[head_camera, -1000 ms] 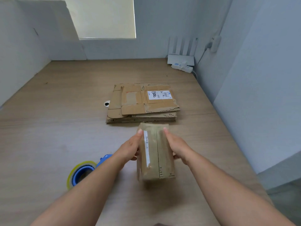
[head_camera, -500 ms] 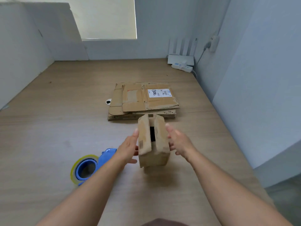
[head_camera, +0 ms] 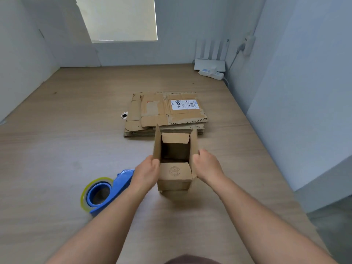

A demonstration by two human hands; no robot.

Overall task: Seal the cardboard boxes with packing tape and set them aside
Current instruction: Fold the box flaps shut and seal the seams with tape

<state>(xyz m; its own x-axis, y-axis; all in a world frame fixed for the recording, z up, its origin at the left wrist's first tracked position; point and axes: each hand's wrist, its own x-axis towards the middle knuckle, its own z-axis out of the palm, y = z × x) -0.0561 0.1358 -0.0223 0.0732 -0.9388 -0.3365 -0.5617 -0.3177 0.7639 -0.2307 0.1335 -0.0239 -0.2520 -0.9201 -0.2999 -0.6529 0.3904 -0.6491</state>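
Head view, nearest first: I have both forearms reaching forward over the wooden table (head_camera: 47,159). My left hand (head_camera: 147,171) grips the left long flap of the small cardboard box (head_camera: 174,180), and my right hand (head_camera: 206,165) grips the right long flap. Both flaps stand spread upright. The box stands on the table between the hands, its top open. The near short flap, bearing a round stamp, is folded inward; the far short flap also tilts inward. The interior is dark, so I cannot tell whether anything is inside.

Just left of the box, beside my left wrist, the blue tape dispenser (head_camera: 106,193) lies on its side, loaded with a roll of packing tape.

Beyond the box lies a stack of flattened cardboard (head_camera: 163,113), well clear of my hands. At the far right corner sit a white router (head_camera: 209,63) and a power strip.

Step in hand, as I judge it: flap closing, before taping. Next move requires both long flaps folded down flush, one hand holding the seam, the other fetching the dispenser.
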